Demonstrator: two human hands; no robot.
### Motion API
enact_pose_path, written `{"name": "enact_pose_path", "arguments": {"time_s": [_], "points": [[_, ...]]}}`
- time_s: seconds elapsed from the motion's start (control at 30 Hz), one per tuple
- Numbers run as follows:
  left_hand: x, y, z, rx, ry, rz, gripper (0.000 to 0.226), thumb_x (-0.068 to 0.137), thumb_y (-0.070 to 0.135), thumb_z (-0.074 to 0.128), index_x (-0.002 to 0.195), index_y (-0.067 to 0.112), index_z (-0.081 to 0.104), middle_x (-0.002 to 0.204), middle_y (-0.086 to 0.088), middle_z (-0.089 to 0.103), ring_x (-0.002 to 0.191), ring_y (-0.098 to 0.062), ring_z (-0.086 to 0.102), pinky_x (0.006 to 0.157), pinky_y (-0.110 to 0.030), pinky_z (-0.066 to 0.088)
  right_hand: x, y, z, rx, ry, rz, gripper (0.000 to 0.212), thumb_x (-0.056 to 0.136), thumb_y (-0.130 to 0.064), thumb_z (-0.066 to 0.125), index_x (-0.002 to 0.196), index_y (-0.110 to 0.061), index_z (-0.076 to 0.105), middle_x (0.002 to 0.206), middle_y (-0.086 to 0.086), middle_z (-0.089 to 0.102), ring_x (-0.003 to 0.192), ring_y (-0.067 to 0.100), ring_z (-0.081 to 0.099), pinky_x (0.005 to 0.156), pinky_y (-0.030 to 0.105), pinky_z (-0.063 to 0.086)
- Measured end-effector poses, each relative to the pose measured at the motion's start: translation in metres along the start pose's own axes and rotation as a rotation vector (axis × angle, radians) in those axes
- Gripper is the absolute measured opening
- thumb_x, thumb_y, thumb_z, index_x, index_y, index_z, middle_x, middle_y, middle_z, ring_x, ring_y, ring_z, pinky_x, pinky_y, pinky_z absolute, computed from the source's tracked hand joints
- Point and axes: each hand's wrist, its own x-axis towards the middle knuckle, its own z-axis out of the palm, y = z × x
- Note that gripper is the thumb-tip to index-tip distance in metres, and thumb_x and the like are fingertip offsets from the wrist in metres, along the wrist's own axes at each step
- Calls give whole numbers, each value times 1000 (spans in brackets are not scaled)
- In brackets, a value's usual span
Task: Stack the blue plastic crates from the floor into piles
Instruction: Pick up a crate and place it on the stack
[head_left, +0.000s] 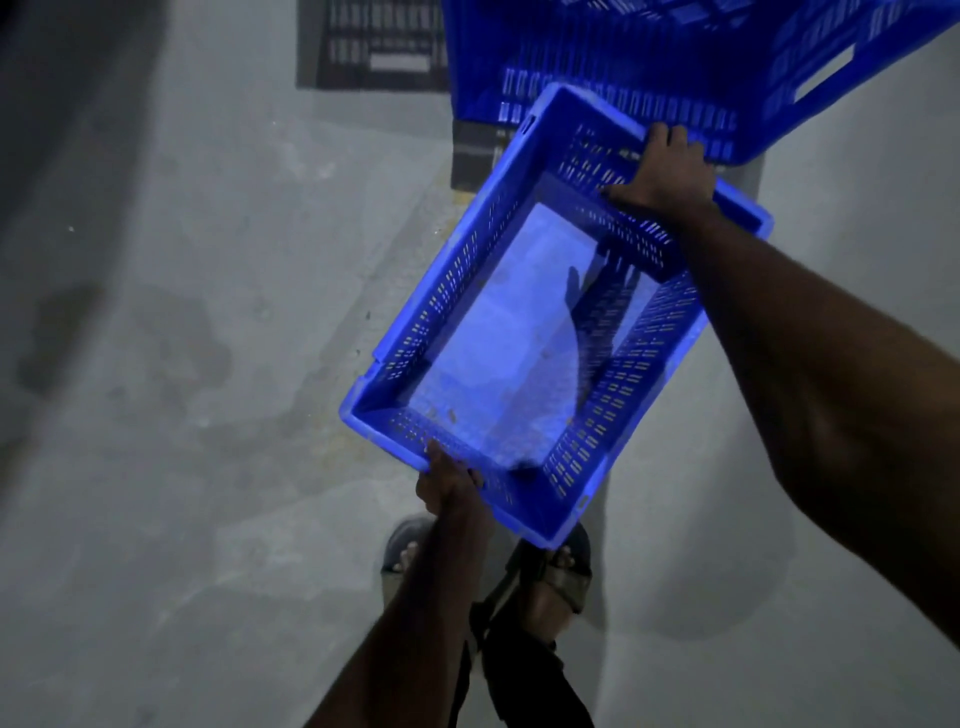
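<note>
I hold an empty blue plastic crate (447, 291) with slotted walls above the floor, turned at an angle. My left hand (449, 480) grips its near short rim. My right hand (662, 174) grips the far short rim, fingers over the edge. Right behind it stands a larger blue crate (649, 47) at the top of the view, touching or nearly touching the held crate's far corner. A little dirt lies on the held crate's bottom.
A dark slotted crate (382, 47) sits on the floor left of the large blue one. Bare grey concrete floor (182, 364) spreads to the left and right. My sandalled feet (563, 566) are directly below the held crate.
</note>
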Motion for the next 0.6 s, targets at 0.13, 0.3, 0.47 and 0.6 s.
{"name": "enact_pose_path", "arguments": {"time_s": [0.13,0.3,0.47,0.6], "points": [[3,15,-14,-6,-127,13,48,106,34,49,73,-2,48,32,5,33,23,-12,30,29,-17,26,-4,10,-26,159,-88,60,100,65,-59,62,137,8,44,140,31,44,128,45,47,105,48,43],[17,72,-35,94,-199,100,44,103,36,53,65,17,42,34,5,35,25,-11,32,31,-15,27,-56,50,-31,268,44,198,78,76,-57,65,136,-9,49,138,20,52,127,39,51,107,45,38],[26,155,-19,405,-216,370,45,83,60,69,80,16,62,57,-8,58,42,-18,48,46,-30,47,-113,100,-9,444,-64,478,80,79,-64,63,132,-6,45,133,28,56,122,44,55,104,51,44],[30,195,8,713,-235,598,61,70,69,68,101,17,66,85,-11,71,69,-26,66,78,-46,58,-163,129,39,565,-98,576,77,86,-55,69,132,-2,38,132,32,54,120,47,56,100,49,46]]}}
